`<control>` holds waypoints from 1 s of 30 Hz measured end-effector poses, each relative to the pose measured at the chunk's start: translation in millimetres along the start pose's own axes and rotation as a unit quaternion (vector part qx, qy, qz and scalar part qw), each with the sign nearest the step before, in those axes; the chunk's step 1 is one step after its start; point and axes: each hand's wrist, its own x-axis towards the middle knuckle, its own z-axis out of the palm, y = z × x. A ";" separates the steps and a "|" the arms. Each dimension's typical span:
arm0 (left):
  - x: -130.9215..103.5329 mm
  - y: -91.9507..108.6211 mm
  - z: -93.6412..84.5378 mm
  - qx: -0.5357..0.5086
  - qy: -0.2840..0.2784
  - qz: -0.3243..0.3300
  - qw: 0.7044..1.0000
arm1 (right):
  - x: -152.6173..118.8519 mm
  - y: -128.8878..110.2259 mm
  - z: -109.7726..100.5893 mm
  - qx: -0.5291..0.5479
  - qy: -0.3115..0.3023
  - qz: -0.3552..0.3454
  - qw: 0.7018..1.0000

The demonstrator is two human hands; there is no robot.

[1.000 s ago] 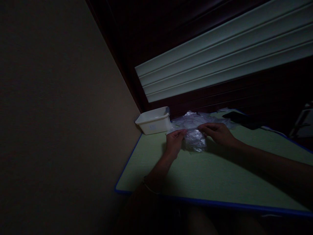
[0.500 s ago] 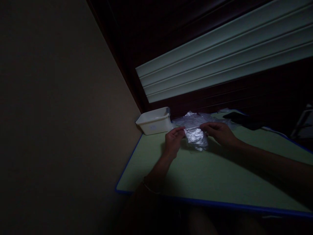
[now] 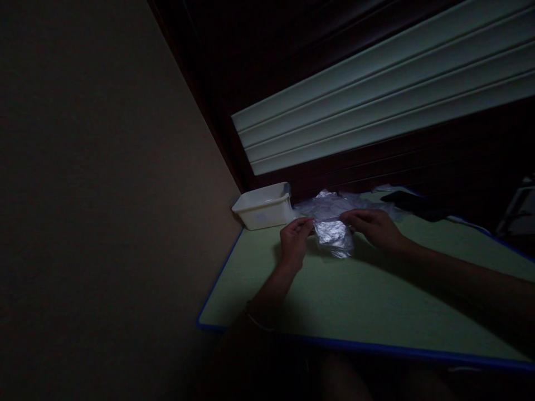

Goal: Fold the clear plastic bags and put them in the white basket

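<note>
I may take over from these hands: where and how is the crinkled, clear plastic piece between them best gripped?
Probably pinch the lower end of the crinkled, clear plastic piece, coming from the near side: it looks thin and limp, the left hand and right hand pinch its upper edge, and no fingers cover the lower end.

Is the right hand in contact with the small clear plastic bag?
Touching. The head view shows the right hand pinching the plastic bag by its top edge, near the right end.
</note>
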 end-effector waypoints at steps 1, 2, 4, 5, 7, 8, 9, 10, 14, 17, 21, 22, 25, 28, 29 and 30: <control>0.4 -0.4 -0.5 -0.008 0.001 0.001 1.000 | -0.1 0.2 -0.2 -0.004 -0.001 -0.001 1.000; 0.8 -0.6 -1.2 -0.015 0.000 0.002 1.000 | -0.1 0.3 -0.3 -0.006 0.000 -0.002 1.000; 1.2 -0.4 -2.4 -0.026 -0.003 0.005 1.000 | -0.1 0.1 -0.4 -0.002 0.006 -0.004 1.000; 1.1 0.0 -2.8 -0.026 -0.006 0.005 1.000 | -0.2 -0.2 -0.3 0.004 0.008 -0.004 1.000; 0.2 1.4 -2.6 -0.020 -0.019 0.002 1.000 | -0.3 -1.0 -0.1 0.017 0.006 -0.003 1.000; -0.4 2.1 -2.1 -0.014 -0.026 0.001 1.000 | -0.4 -1.2 -0.1 0.020 0.002 -0.001 1.000; -1.2 2.7 -1.4 -0.007 -0.033 0.000 0.999 | -0.4 -1.3 0.0 0.020 -0.001 0.000 1.000; -1.9 3.1 -0.7 0.005 -0.037 -0.001 0.999 | -0.4 -1.1 0.1 0.017 -0.001 0.000 1.000; -2.9 1.3 1.1 0.060 -0.031 -0.011 0.998 | -0.3 0.0 0.5 0.015 0.002 0.000 1.000; -1.7 -2.1 0.1 0.077 -0.024 -0.004 0.997 | -0.6 -0.7 1.2 0.019 -0.002 0.005 1.000; 0.1 -2.6 -1.8 0.064 -0.012 0.017 0.998 | -1.1 -0.8 1.5 0.017 -0.004 0.001 1.000; 0.2 -1.6 -2.0 0.052 -0.013 0.017 0.998 | -1.1 -0.3 1.3 0.020 -0.005 0.000 1.000; -0.9 2.1 -1.7 0.027 -0.027 -0.006 0.999 | -1.0 0.9 0.8 0.027 -0.007 0.002 1.000; -3.6 1.9 -0.8 0.041 -0.077 -0.042 0.995 | -1.3 -1.2 0.5 0.019 -0.008 0.011 1.000; -4.6 0.7 -0.6 0.053 -0.099 -0.056 0.992 | -1.5 -2.5 0.5 0.016 -0.009 0.012 1.000; -5.5 -0.9 -0.4 0.067 -0.118 -0.069 0.988 | -1.6 -3.7 0.6 0.014 -0.010 0.011 1.000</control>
